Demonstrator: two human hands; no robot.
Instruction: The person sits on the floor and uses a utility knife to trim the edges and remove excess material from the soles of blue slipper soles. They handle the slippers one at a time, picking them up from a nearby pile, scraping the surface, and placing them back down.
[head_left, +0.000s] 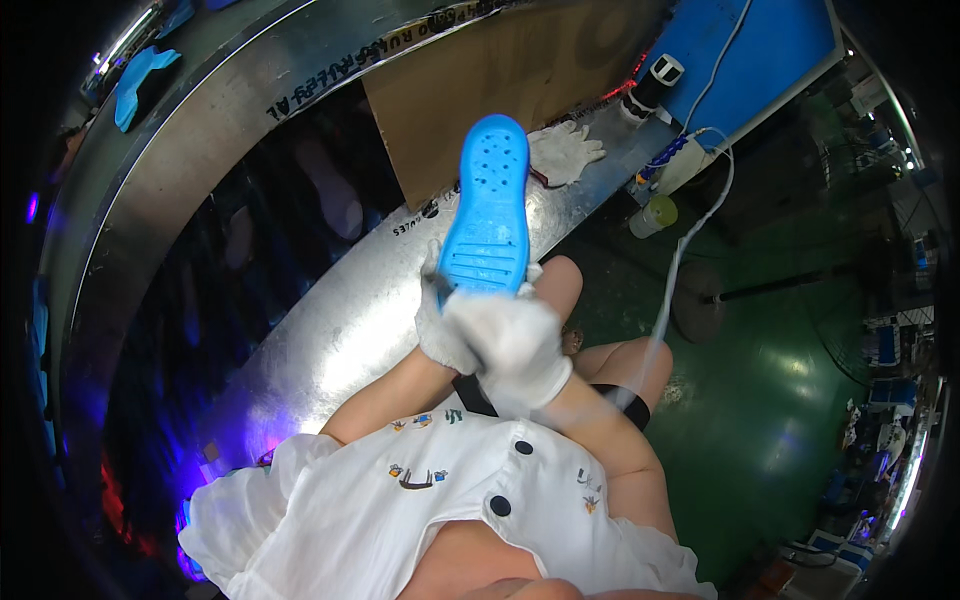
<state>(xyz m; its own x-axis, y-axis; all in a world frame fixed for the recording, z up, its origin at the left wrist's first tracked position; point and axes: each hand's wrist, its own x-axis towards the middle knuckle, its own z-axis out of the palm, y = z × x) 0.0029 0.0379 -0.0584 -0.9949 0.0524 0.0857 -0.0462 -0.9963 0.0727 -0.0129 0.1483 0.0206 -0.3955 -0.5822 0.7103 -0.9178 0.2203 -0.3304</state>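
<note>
A blue shoe sole (491, 217), with small holes at its far end and grooves across its near part, stands out in front of me over the metal bench. My left hand (442, 322), in a whitish knit glove, holds its near end from the left side and from beneath; fingertips show at the sole's right edge. My right hand (514, 341), gloved in white and blurred, lies over the near end of the sole. Its fingers are hidden or smeared by motion, so its grip cannot be made out.
On the metal bench (322, 330) a spare white glove (566, 154) lies beyond the sole, beside a cardboard sheet (480, 90). A white hose (675, 262) hangs at the right near a small yellowish-white container (654, 216). Another blue piece (139, 82) rests on the upper-left ledge.
</note>
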